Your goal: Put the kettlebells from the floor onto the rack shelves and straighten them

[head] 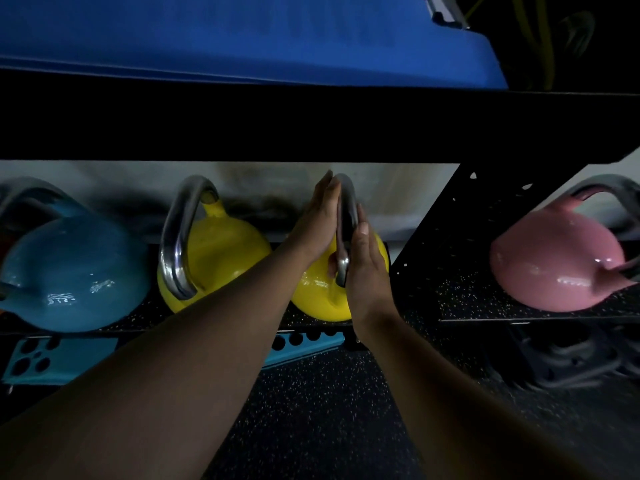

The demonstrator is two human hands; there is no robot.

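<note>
A yellow kettlebell (317,292) stands on the lower rack shelf (138,328), with its steel handle (348,209) turned edge-on to me. My left hand (318,223) lies flat against the handle's left side, its thumb hooked under the handle. My right hand (367,271) presses flat on the handle's right side, fingers straight. The handle is clamped between the two palms. A second yellow kettlebell (221,244) stands just to the left, then a blue kettlebell (72,268). A pink kettlebell (554,265) sits tilted in the bay to the right.
A black upper shelf beam (311,126) hangs low over the kettlebells and carries a blue mat (242,39). A perforated black upright (467,220) divides the bays. A teal perforated plate (59,358) and dark weights (568,358) lie below, above speckled black flooring (311,410).
</note>
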